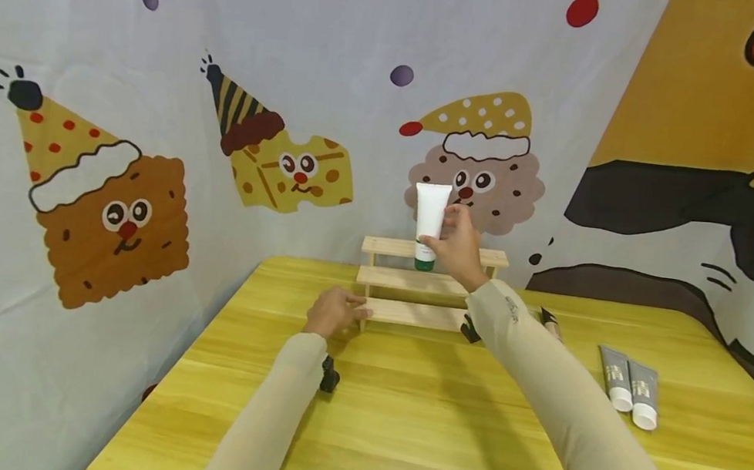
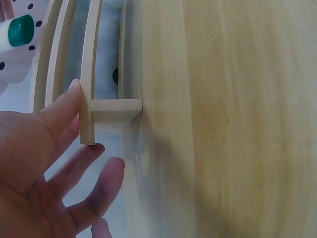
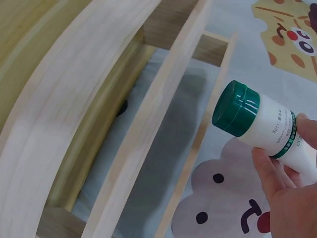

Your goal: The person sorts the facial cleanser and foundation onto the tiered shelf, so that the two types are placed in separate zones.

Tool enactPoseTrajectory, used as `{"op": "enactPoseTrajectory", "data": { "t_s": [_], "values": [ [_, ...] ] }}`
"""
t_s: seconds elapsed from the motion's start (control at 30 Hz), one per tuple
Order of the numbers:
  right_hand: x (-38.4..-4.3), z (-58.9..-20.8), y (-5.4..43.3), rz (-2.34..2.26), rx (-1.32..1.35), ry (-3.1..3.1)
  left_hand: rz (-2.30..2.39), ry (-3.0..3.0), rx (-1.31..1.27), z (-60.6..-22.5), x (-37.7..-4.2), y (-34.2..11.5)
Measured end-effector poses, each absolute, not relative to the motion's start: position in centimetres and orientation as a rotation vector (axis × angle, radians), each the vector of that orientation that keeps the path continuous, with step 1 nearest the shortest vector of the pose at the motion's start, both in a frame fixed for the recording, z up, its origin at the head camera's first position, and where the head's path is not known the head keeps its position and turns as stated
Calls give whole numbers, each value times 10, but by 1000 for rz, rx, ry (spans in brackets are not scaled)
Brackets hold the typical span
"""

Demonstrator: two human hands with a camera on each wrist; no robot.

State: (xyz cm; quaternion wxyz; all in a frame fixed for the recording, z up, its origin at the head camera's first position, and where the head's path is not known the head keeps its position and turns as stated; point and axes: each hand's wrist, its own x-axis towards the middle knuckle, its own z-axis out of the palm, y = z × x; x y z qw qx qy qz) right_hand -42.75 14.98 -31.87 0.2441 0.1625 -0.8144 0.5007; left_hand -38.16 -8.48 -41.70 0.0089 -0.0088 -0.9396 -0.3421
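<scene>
A white tube with a green cap (image 1: 431,218) hangs cap-down at the three-step wooden display rack (image 1: 414,280), near its top step. My right hand (image 1: 461,248) pinches the tube between thumb and fingers. In the right wrist view, the green cap (image 3: 236,108) is beside the top step's edge, and small print shows on the tube's white side. My left hand (image 1: 335,311) holds the left end of the rack's lowest step. Seen from the left wrist, the thumb lies on one face of that board (image 2: 87,119) and the fingers are at its end and other side.
Two grey tubes with white caps (image 1: 632,388) lie side by side on the yellow wood-grain table (image 1: 397,423) at the right. Another small tube (image 1: 551,323) lies partly hidden behind my right sleeve. A cartoon-print curtain (image 1: 329,43) hangs close behind the rack.
</scene>
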Motion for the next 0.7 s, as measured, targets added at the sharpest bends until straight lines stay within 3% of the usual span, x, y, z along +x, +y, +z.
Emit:
{"op": "enactPoseTrajectory", "data": {
  "t_s": [0.7],
  "values": [
    [-446,-312,130,1423,313,-2233,-1056,-2945,-32,-417,-383,-82]
  ]
}}
